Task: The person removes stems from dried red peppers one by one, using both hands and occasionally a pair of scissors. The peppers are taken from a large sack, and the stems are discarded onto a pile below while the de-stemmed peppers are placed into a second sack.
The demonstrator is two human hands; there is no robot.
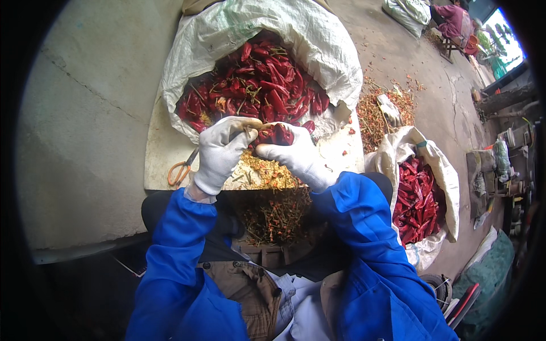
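Observation:
My right hand (294, 151), in a white glove, is closed around dried red chili peppers (276, 134). My left hand (226, 149), gloved too, pinches with thumb and forefinger at the stem end beside them; the small piece between its fingertips is partly hidden. Both hands are over the near part of a pale board (337, 157), where yellow seeds and stem bits (266, 168) are scattered. Just beyond them, a white woven sack (315, 38) gapes toward me, full of dried red chilies (256, 81). Scissors with orange handles (180, 172) lie by my left wrist.
A second white sack (448, 196) of red chilies stands at my right. Behind it, a white glove (389, 110) rests on a heap of stem scraps (367, 115). More scraps (277, 213) lie below the board between my legs. A person (454, 25) sits at the far right.

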